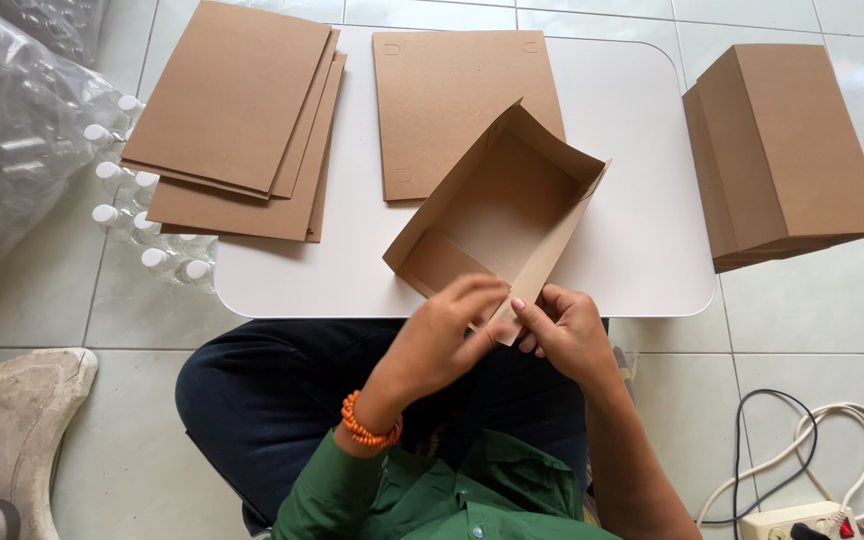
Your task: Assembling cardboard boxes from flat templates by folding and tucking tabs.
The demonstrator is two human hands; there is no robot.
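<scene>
Cardboard box (497, 215) half-folded on surface (642, 270) | both hands (447, 335) (567, 335) pinch near corner, probably flap | risk: crooked crease, uneven pull

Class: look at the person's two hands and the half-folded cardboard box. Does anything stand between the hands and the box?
Nothing visible does. The left hand and right hand already pinch the near corner of the box on the table.

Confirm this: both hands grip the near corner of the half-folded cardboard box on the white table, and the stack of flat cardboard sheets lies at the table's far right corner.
Wrong on one point. The head view shows the stack of flat cardboard sheets at the white table's far left corner, not right. The left hand and right hand do grip the near corner of the half-folded cardboard box.
</scene>
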